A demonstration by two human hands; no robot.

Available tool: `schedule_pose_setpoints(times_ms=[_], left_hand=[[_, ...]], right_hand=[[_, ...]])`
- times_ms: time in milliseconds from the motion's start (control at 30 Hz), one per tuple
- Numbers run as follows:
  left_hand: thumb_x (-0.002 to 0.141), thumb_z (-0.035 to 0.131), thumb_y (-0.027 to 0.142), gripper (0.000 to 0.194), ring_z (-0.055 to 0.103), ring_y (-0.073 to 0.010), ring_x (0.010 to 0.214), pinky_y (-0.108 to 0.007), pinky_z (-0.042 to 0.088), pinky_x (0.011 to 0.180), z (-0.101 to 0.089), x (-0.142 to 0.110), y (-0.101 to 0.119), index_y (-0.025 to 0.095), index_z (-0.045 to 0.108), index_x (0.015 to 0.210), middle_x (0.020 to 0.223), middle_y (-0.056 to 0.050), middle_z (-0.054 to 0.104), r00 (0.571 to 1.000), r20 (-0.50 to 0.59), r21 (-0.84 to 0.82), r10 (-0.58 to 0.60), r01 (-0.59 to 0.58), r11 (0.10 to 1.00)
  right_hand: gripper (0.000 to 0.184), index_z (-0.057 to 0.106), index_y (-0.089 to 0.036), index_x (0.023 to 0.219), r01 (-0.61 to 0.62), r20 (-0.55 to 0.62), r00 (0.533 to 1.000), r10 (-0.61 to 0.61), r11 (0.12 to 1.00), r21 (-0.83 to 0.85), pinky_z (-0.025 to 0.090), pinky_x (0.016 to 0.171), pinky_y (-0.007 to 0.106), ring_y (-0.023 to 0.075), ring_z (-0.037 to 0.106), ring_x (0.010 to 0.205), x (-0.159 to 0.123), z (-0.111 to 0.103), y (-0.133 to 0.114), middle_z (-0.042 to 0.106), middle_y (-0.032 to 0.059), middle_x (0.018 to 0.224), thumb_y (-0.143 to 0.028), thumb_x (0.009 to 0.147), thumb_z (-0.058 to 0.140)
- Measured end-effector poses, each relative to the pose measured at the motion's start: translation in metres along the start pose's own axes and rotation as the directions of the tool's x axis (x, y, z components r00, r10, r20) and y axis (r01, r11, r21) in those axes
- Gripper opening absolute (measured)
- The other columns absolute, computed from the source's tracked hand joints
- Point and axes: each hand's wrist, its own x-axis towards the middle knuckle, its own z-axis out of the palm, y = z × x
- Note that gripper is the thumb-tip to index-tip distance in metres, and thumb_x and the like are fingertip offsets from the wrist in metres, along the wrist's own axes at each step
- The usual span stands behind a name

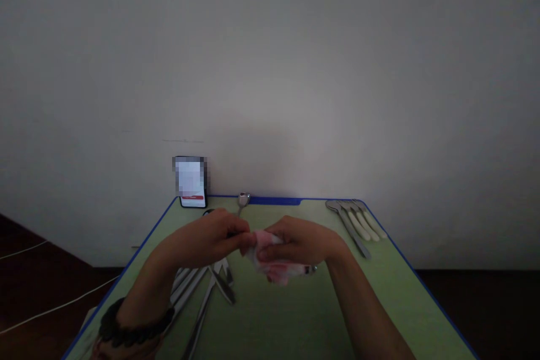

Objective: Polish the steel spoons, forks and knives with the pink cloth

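My right hand (pixel 295 242) is closed around a pink and white cloth (pixel 276 275) above the middle of the table. From the cloth's right end pokes a small shiny metal tip (pixel 312 269); the rest of that piece is hidden in the folds. My left hand (pixel 217 239), with a dark beaded bracelet on its wrist, pinches at the cloth's left end. What lies between its fingertips is covered. Beneath the left hand and forearm, several metal pieces of cutlery (pixel 198 315) lie in a loose pile, partly hidden.
At the far right of the green table (pixel 287 323) lie a metal spoon (pixel 348 228) and several white-handled utensils (pixel 371 225). A spoon (pixel 243 199) lies at the back edge. A lit phone (pixel 192 183) leans on the wall (pixel 270 67). White cables run left.
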Motion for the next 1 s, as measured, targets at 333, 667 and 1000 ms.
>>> schedule_pose_setpoints(times_ms=[333,667,1000], left_hand=[[0.091,0.036,0.039,0.04,0.047,-0.0105,0.052,-0.02,0.033,0.053,-0.003,-0.007,-0.013,0.017,0.063,0.071,0.054,0.003,0.05,0.985,-0.167,0.038,-0.033,0.039,0.999],[0.089,0.034,0.038,0.036,0.035,-0.0104,0.045,-0.021,0.026,0.047,0.02,0.019,0.011,0.017,0.057,0.071,0.048,0.007,0.034,0.818,-0.558,-0.118,-0.136,0.084,0.989],[0.092,0.032,0.03,0.03,0.051,-0.0138,0.055,-0.023,0.034,0.056,0.046,0.045,0.01,0.018,0.056,0.079,0.063,0.001,0.058,0.79,-0.596,-0.094,-0.144,0.109,0.99]], right_hand=[[0.032,0.064,-0.013,0.072,-0.12,-0.198,0.971,0.135,0.989,0.082,0.031,0.048,0.02,0.0082,0.042,0.05,-0.03,-0.019,0.016,0.055,-0.0026,0.058,-0.041,0.082,0.053],[0.035,0.064,-0.015,0.081,0.613,-0.872,0.286,0.398,0.623,0.486,0.047,0.069,0.029,0.0173,0.063,0.072,0.03,0.003,0.003,0.069,0.0063,0.078,-0.049,0.077,0.057],[0.033,0.064,-0.014,0.087,0.701,-0.74,0.404,0.539,0.337,0.628,0.05,0.067,0.026,0.0163,0.064,0.077,0.052,0.026,-0.006,0.07,0.0086,0.089,-0.044,0.073,0.062]])
